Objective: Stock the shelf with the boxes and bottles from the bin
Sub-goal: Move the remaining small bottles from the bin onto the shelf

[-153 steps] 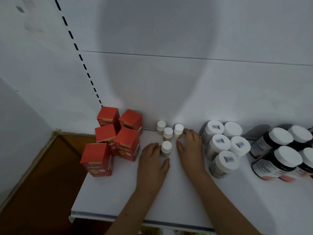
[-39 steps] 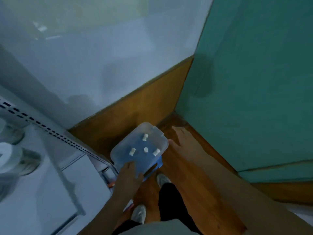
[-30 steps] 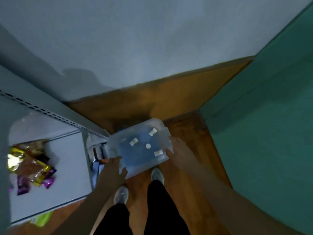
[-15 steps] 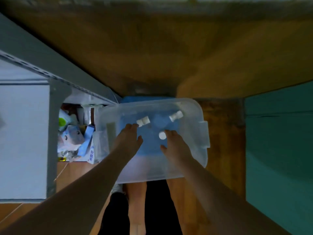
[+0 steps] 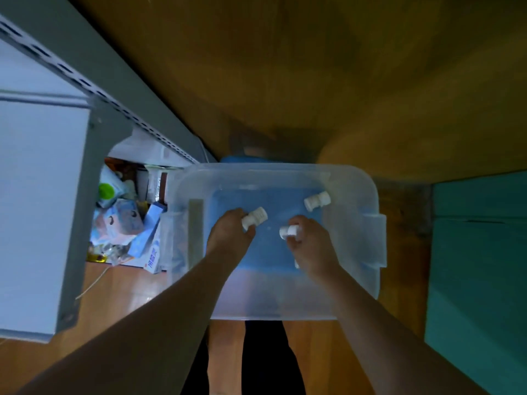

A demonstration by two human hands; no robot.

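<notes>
A clear plastic bin (image 5: 362,252) with a blue bottom sits on the wooden floor below me. Both of my hands are inside it. My left hand (image 5: 231,235) grips a small white bottle (image 5: 256,217) lying on its side. My right hand (image 5: 309,243) holds another small white bottle (image 5: 287,231), and a bit of white shows under its heel. A third white bottle (image 5: 317,200) lies loose at the bin's far right. The white shelf (image 5: 37,195) is at the left.
A lower shelf level (image 5: 125,220) left of the bin holds packets and blue boxes. A grey slotted upright (image 5: 119,104) runs diagonally at upper left. A teal wall (image 5: 479,266) stands at the right. My legs are below the bin.
Half a second ago my hands were reaching over the bottles in the bin; now each hand has closed round one small white bottle. Earlier I turned from the shelf down to the bin.
</notes>
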